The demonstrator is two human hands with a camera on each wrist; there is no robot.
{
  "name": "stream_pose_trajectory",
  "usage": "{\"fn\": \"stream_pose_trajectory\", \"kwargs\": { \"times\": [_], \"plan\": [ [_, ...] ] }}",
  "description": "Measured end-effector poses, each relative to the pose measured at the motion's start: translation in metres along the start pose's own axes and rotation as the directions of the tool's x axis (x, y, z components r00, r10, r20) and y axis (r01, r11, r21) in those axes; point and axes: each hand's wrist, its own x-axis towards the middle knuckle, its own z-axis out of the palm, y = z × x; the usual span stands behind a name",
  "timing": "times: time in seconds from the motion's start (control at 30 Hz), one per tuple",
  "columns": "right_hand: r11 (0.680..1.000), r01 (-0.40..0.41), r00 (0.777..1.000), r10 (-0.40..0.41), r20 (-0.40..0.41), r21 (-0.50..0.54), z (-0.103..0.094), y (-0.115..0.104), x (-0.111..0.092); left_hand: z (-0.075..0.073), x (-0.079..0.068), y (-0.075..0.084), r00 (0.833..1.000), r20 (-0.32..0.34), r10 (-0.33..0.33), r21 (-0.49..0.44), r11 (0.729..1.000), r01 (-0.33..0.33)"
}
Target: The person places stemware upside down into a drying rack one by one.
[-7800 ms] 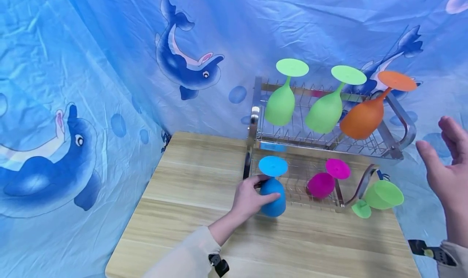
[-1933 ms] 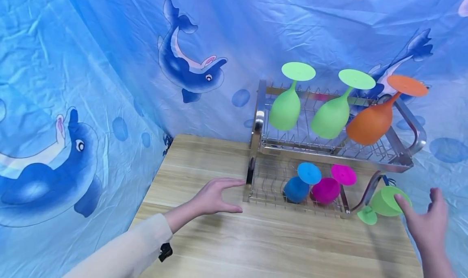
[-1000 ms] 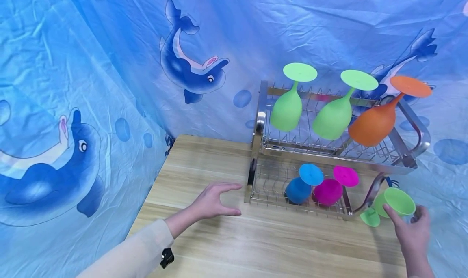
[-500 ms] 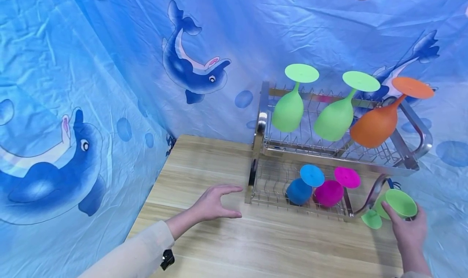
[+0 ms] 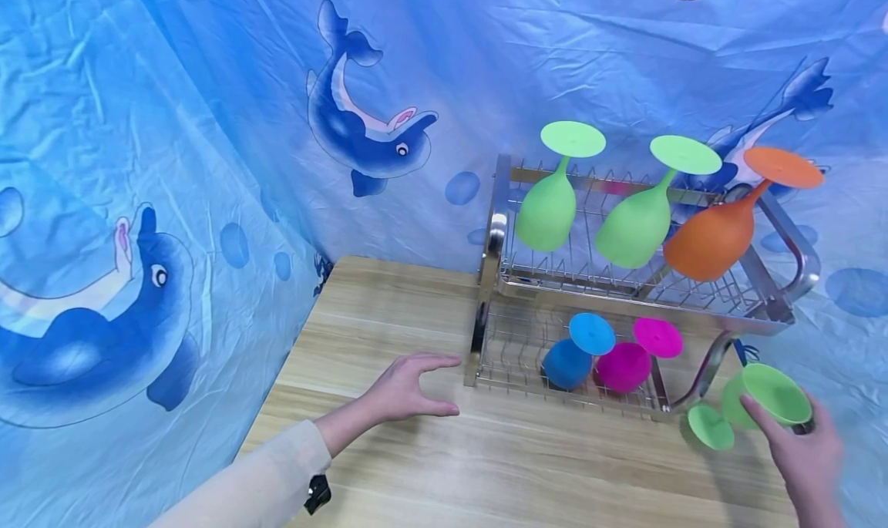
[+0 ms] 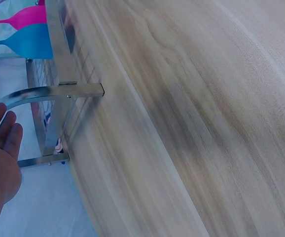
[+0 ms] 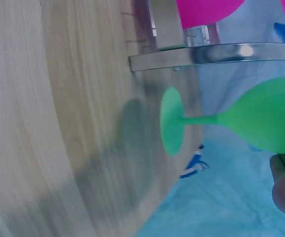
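Observation:
My right hand [image 5: 805, 451] grips the bowl of a light green wine glass [image 5: 759, 397] at the right of the rack, thumb on the near side. Its round foot [image 7: 172, 121] hangs over the table's edge area in the right wrist view, above a shadow, and looks just off the wood. Beside the left post of the metal dish rack [image 5: 486, 312], my left hand [image 5: 402, 389] holds nothing, thumb and fingers spread apart. On the lower tier a blue wine glass [image 5: 567, 364] and a magenta wine glass [image 5: 624, 367] lean upside down, side by side.
Two green wine glasses [image 5: 548, 212] and an orange wine glass [image 5: 711, 239] stand inverted on the upper tier. The wooden table [image 5: 486, 459] reaches to a blue dolphin-print curtain [image 5: 416, 50] at the back and sides. A curved rack leg [image 5: 708, 378] stands close to the held glass.
Earlier my left hand held the blue glass, which now leans on the lower tier. My right hand came down, took the green glass and has shifted it slightly right and nearer.

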Motion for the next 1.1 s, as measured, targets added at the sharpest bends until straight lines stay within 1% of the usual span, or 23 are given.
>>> {"fn": "stream_pose_trajectory", "kwargs": {
  "times": [0.1, 0.23, 0.3, 0.37, 0.43, 0.47, 0.53, 0.63, 0.7, 0.77, 0.83, 0.87, 0.93, 1.03, 1.1],
  "plan": [
    [0.996, 0.059, 0.997, -0.055, 0.051, -0.072, -0.013, -0.005, -0.006, 0.000, 0.000, 0.000, 1.000, -0.003, 0.004, 0.004, 1.000, -0.004],
    [0.972, 0.160, 0.982, -0.139, 0.127, -0.174, -0.025, -0.009, -0.017, 0.000, 0.000, 0.001, 1.000, -0.003, -0.002, 0.008, 1.000, 0.002],
    [0.957, 0.186, 0.973, -0.148, 0.176, -0.222, -0.027, -0.012, -0.023, -0.001, 0.000, 0.002, 1.000, -0.002, -0.003, 0.006, 1.000, 0.003],
    [0.948, 0.194, 0.963, -0.135, 0.234, -0.251, -0.025, -0.018, -0.029, -0.001, 0.000, 0.002, 1.000, -0.001, -0.004, 0.005, 1.000, 0.004],
    [0.945, 0.196, 0.947, -0.115, 0.299, -0.261, -0.020, -0.024, -0.035, -0.001, 0.000, 0.002, 1.000, 0.006, -0.009, -0.002, 1.000, 0.009],
    [0.946, 0.211, 0.935, -0.122, 0.332, -0.248, -0.017, -0.026, -0.039, -0.001, 0.000, 0.002, 1.000, 0.010, -0.012, -0.004, 1.000, 0.012],
    [0.946, 0.261, 0.904, -0.171, 0.392, -0.190, -0.009, -0.030, -0.047, 0.000, 0.000, 0.003, 1.000, 0.011, -0.008, -0.007, 1.000, 0.008],
    [0.932, 0.335, 0.861, -0.242, 0.447, -0.139, 0.004, -0.039, -0.061, 0.001, 0.002, 0.004, 1.000, 0.012, -0.005, -0.009, 1.000, 0.005],
    [0.928, 0.344, 0.839, -0.234, 0.491, -0.144, 0.013, -0.048, -0.069, 0.003, 0.003, 0.005, 1.000, 0.010, 0.007, -0.006, 1.000, -0.007],
    [0.921, 0.370, 0.825, -0.267, 0.498, -0.119, 0.025, -0.056, -0.077, 0.005, 0.004, 0.005, 1.000, 0.013, 0.014, -0.006, 1.000, -0.014],
    [0.915, 0.402, 0.799, -0.325, 0.505, -0.047, 0.037, -0.061, -0.086, 0.006, 0.005, 0.007, 1.000, 0.018, 0.021, -0.005, 1.000, -0.021],
    [0.908, 0.419, 0.784, -0.364, 0.503, 0.005, 0.043, -0.063, -0.090, 0.006, 0.006, 0.007, 0.999, 0.020, 0.028, -0.004, 1.000, -0.028],
    [0.874, 0.473, 0.747, -0.466, 0.475, 0.114, 0.056, -0.066, -0.099, 0.007, 0.007, 0.009, 0.999, 0.028, 0.030, -0.007, 1.000, -0.029],
    [0.846, 0.494, 0.702, -0.524, 0.482, 0.200, 0.073, -0.074, -0.111, 0.008, 0.007, 0.012, 0.999, 0.039, 0.026, -0.009, 1.000, -0.026],
    [0.835, 0.501, 0.679, -0.542, 0.495, 0.228, 0.082, -0.081, -0.117, 0.009, 0.008, 0.013, 0.999, 0.041, 0.028, -0.010, 1.000, -0.027]
  ]
}}
